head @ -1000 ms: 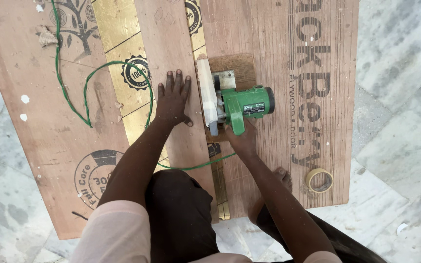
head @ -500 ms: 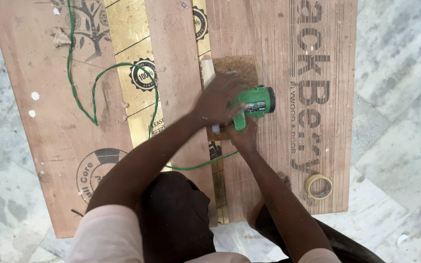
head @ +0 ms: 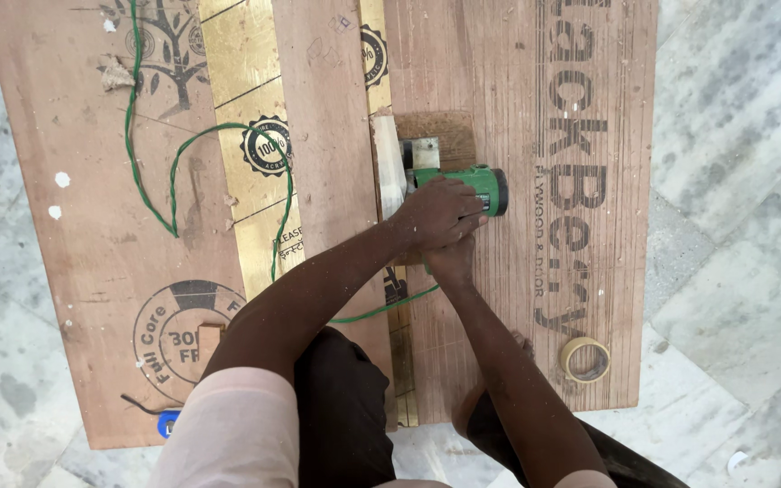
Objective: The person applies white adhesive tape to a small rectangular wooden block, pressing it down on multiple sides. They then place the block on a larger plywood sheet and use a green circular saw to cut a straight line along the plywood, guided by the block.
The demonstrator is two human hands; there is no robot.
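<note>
Two hands are closed on one green power saw (head: pixel 463 181), seen from above. The left hand (head: pixel 436 214) is laid over the top of the saw body with the fingers curled around it; the left forearm is stretched forward from a pale pink sleeve (head: pixel 228 425). The right hand (head: pixel 450 262) is gripped on the rear of the saw, just below the left hand and partly covered by it, so its fingers cannot be made out fully. Both arms are extended and meet at the saw.

The saw is set on a narrow wooden strip (head: pixel 332 181) near the middle of the boards, beside a gold-coloured strip (head: pixel 250 117). A green cord (head: pixel 174 172) is looped across the large plywood sheet (head: pixel 74 244) to the left and runs back under the arms. A roll of tape (head: pixel 585 359) lies on the right-hand plywood sheet (head: pixel 517 90), well apart from the hands. The boards are laid flat on a grey marble floor (head: pixel 734 181).
</note>
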